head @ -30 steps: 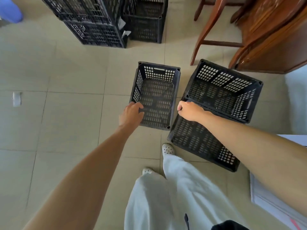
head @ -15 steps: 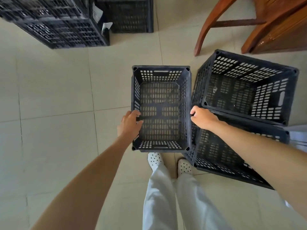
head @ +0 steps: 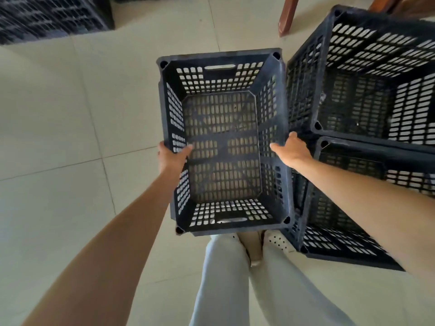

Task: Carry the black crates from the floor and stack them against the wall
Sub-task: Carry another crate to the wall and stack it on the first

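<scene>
An empty black slotted crate (head: pixel 221 147) fills the middle of the view, straight in front of my legs. My left hand (head: pixel 170 158) grips its left long wall, thumb inside. My right hand (head: pixel 293 149) grips the right long wall, thumb inside too. Two more black crates touch it on the right: one at the back (head: pixel 367 74) and one nearer me (head: pixel 348 208), partly hidden by my right forearm. Stacked black crates (head: pixel 47 17) show at the top left.
Pale tiled floor (head: pixel 70 137) stretches to the left and ahead. A reddish wooden chair leg (head: pixel 286 17) stands at the top, beside the back crate. My light trousers and white dotted shoes (head: pixel 277 241) are just below the held crate.
Both hands went from reaching for the middle crate's sides to gripping them. The crate now looks much larger and closer, and the view has tipped down over it.
</scene>
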